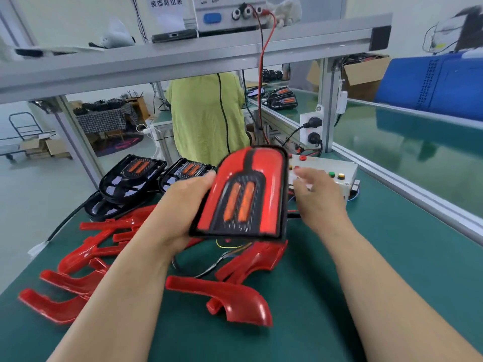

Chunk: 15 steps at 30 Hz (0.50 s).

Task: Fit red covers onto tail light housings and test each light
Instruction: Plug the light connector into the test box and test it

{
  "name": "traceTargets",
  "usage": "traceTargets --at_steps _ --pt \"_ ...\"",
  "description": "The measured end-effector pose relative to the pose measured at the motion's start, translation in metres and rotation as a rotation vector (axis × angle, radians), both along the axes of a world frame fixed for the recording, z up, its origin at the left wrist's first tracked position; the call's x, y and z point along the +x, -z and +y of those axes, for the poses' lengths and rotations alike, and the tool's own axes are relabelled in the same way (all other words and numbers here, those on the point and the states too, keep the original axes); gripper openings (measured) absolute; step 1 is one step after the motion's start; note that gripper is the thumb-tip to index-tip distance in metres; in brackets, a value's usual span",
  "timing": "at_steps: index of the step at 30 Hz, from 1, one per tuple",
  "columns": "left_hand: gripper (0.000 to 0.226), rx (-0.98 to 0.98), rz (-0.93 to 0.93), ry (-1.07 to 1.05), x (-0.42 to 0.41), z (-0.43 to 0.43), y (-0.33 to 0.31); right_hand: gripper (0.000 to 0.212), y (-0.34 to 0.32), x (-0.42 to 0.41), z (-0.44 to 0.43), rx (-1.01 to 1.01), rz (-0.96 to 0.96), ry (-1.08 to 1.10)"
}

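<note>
My left hand [183, 210] grips an assembled tail light [243, 194] by its left edge and holds it upright above the green bench; a red cover is on its black housing and two orange strips show in the middle. My right hand [317, 194] is just right of the light, fingers extended over the white test box [337, 168] with its red, green and yellow buttons. Thin wires [230, 253] hang below the light. Loose red covers [224, 299] lie in front and to the left. Bare black housings [133, 176] are stacked at the back left.
The green bench mat [392, 270] extends to the right, edged by an aluminium rail [407, 184]. A power supply [222, 14] on the overhead shelf feeds a red lead [261, 74] down to the bench. A person in a green shirt [206, 116] stands behind. A blue crate [433, 84] sits at right.
</note>
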<state>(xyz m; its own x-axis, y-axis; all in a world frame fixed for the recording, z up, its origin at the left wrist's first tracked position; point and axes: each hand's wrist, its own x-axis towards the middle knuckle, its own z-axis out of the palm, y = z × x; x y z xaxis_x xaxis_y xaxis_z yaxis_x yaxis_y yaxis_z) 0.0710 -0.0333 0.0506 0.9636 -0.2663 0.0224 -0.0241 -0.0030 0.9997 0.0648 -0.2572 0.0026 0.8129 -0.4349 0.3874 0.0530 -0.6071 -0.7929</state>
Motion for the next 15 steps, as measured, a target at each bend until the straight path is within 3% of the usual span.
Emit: traceTargets --at_steps 3,6,9,11,15 --pt "0.026 -0.065 0.005 -0.194 0.011 0.000 0.005 0.042 -0.006 -0.004 0.005 -0.094 0.315 -0.219" --pt "0.018 -0.106 0.042 -0.331 0.020 0.004 0.011 0.044 -0.011 -0.006 0.006 -0.364 0.585 -0.359" --pt "0.008 -0.131 0.104 -0.409 0.024 0.007 0.016 0.026 -0.007 -0.007 0.003 -0.393 0.502 -0.310" --pt "0.014 -0.140 0.154 -0.423 0.027 0.008 0.020 0.013 -0.006 -0.008 -0.004 -0.353 0.475 -0.339" --pt "0.021 -0.172 0.193 -0.442 0.031 0.011 0.025 0.014 -0.003 -0.007 -0.015 -0.303 0.535 -0.456"
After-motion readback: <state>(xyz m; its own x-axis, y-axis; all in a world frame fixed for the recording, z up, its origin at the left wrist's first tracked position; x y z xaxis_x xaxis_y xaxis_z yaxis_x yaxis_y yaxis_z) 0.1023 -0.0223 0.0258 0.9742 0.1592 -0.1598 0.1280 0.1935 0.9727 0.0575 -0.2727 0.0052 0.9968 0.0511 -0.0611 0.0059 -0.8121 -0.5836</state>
